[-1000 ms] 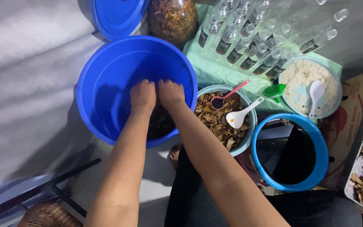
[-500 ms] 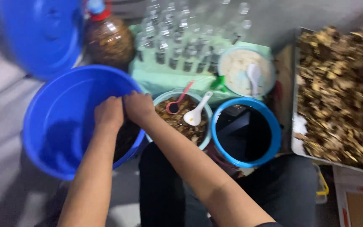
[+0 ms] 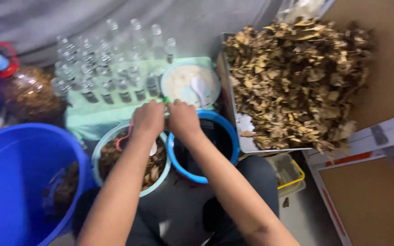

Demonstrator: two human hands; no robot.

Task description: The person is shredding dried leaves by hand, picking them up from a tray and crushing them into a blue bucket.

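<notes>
- Both of our hands have left the big blue tub (image 3: 10,182), where they were pressed into dark material a second ago, and now sit over the two smaller bowls to its right.
- Our left hand (image 3: 147,119) is curled shut, knuckles up, above the far rim of the pale blue bowl (image 3: 97,155); whether it grips anything we cannot tell.
- Our right hand (image 3: 183,119) is likewise closed, just beside the left and nearly touching it, over the near rim of the blue bowl (image 3: 233,141); what it holds, if anything, is hidden.
- A small green object (image 3: 166,99) shows between the two hands at their far edge; we cannot tell which hand touches it.
- In the pale blue bowl lie brown dried pieces with a white spoon (image 3: 153,148) and a pink spoon (image 3: 123,141), partly under our left wrist.
- Beyond our hands stands a white bowl of pale powder (image 3: 178,82) with a white scoop (image 3: 200,87) in it.
- Left of it, rows of clear glass bottles (image 3: 110,77) stand on a mint-green cloth (image 3: 92,116).
- At far left sits a large jar of brown material (image 3: 28,98).
- To the right, a metal tray (image 3: 247,136) carries a heap of dried brown chips (image 3: 297,77).
</notes>
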